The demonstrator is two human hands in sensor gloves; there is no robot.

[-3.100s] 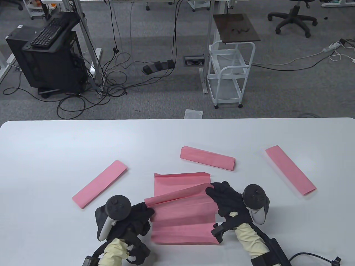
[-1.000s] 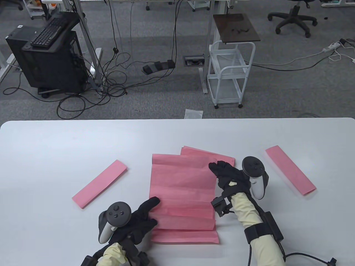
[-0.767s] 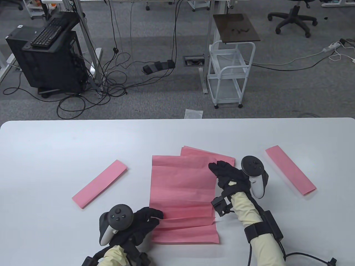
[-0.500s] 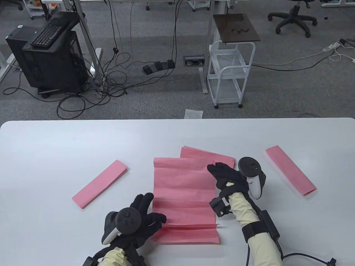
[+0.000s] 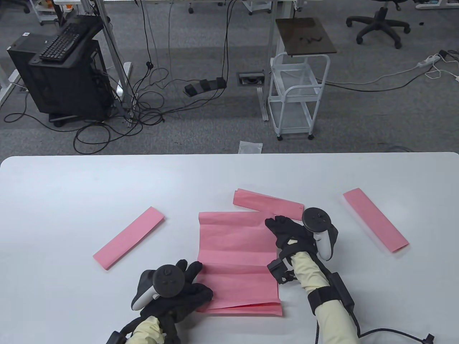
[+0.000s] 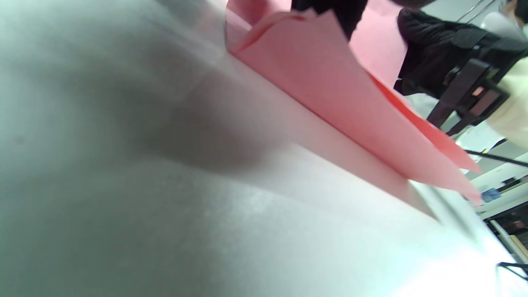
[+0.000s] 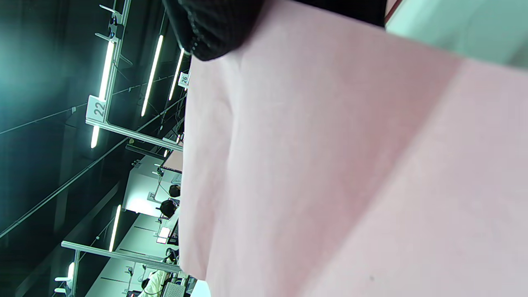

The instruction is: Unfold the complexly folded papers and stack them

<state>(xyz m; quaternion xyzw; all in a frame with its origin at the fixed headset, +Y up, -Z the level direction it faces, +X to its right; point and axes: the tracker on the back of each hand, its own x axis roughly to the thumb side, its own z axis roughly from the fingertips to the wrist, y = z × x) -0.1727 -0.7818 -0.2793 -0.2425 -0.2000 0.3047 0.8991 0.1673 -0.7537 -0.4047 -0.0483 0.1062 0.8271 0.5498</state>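
Table view: we see the pink sheet (image 5: 238, 258) mostly unfolded at centre-near of the white table (image 5: 71, 190), long axis running near-to-far, creases across it, nearest panel folded at the bottom edge. Left hand (image 5: 179, 290) rests on its near-left corner, fingers spread. Right hand (image 5: 287, 231) holds the far-right corner; grip hidden, cannot tell how the fingers close. Three folded strips: left strip (image 5: 129, 238) diagonal, far strip (image 5: 268, 204) just beyond the sheet and roughly crosswise, right strip (image 5: 375, 220) diagonal, well apart

Left wrist view: sheet's near edge (image 6: 350, 103) lifted off the table, layers parted

Right wrist view: pink paper (image 7: 350, 185) fills the frame, dark gloved fingers (image 7: 214, 24) on it at top
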